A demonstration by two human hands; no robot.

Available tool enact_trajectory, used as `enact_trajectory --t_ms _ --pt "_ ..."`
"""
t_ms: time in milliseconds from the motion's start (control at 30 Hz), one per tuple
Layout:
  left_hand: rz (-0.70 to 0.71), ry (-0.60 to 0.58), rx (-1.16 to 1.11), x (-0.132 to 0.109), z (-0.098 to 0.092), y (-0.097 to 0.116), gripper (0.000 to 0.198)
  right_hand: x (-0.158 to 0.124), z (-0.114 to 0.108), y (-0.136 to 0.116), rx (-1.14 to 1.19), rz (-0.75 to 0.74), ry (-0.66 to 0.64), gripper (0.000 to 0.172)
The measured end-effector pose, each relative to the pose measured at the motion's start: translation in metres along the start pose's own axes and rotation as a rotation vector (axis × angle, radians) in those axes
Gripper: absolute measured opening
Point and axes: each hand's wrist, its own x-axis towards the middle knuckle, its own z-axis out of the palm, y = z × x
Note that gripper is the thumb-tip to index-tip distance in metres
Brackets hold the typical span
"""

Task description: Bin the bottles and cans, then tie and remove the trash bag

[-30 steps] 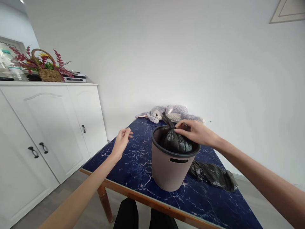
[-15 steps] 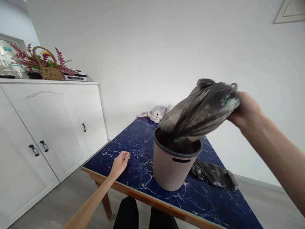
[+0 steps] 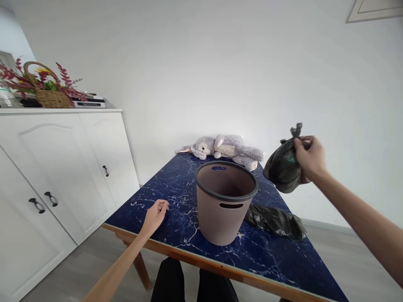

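Raised over the right side of the table, my right hand (image 3: 310,157) grips a tied black garbage bag (image 3: 283,165) near its knot; the bag hangs rounded and filled, apart from the bin. A pinkish-brown trash can (image 3: 220,222) with a dark rim and handle slots stands upright at the middle of the table, and its visible inside is bare. My left hand (image 3: 156,214) rests on the table left of the can, fingers curled in loosely, with nothing visible in them. To the can's right, a flattened black plastic bag (image 3: 277,221) lies crumpled on the tabletop.
The blue marble-patterned table (image 3: 176,197) has a wooden edge. A grey plush rabbit (image 3: 225,147) lies at its far end by the wall. At left, a white cabinet (image 3: 63,167) carries a flower basket (image 3: 52,96), a bottle and a white device (image 3: 90,102).
The filled garbage bag has come out of the trash can's mouth and moved right, held in my right hand. My left hand stays on the table. The view has shifted slightly.
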Motion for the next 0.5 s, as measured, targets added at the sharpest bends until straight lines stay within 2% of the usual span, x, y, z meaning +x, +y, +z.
enact_trajectory --t_ms 100,200,367,500 --pt "0.006 0.000 0.024 0.003 0.001 -0.003 0.045 -0.029 0.022 0.024 -0.100 -0.030 -0.118 0.028" --pt "0.011 -0.002 0.047 0.005 0.001 -0.004 0.045 -0.055 0.047 0.036 -0.167 -0.055 -0.236 0.030" --pt "0.018 -0.002 0.095 0.009 -0.001 0.001 0.049 -0.088 0.098 0.031 -0.249 -0.104 -0.377 0.030" --pt "0.029 -0.001 0.121 0.015 -0.003 0.000 0.053 -0.100 0.132 0.019 -0.263 -0.173 -0.494 0.031"
